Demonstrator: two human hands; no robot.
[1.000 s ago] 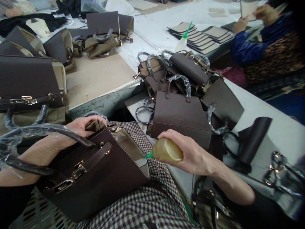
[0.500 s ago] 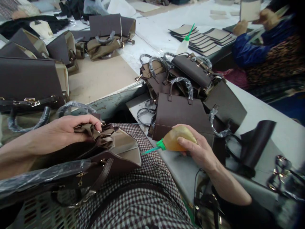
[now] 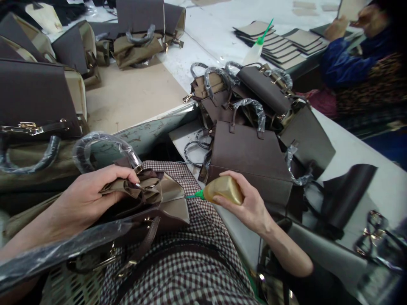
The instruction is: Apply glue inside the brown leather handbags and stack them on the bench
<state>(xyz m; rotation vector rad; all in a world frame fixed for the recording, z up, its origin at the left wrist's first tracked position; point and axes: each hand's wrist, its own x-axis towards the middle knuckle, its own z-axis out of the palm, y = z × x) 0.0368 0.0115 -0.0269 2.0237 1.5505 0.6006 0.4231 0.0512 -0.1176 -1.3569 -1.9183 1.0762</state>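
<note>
Head view: left hand [image 3: 85, 197] fingers pinch bag lining [image 3: 143, 190]; right hand [image 3: 251, 207] grips glue bottle [image 3: 222, 195]

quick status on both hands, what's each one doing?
Left hand: closed, gripping the tan lining of the handbag.
Right hand: closed on the glue bottle.

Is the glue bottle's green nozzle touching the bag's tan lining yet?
Cannot tell. In the head view the nozzle tip meets the lining edge, without a plain gap or contact.
</note>
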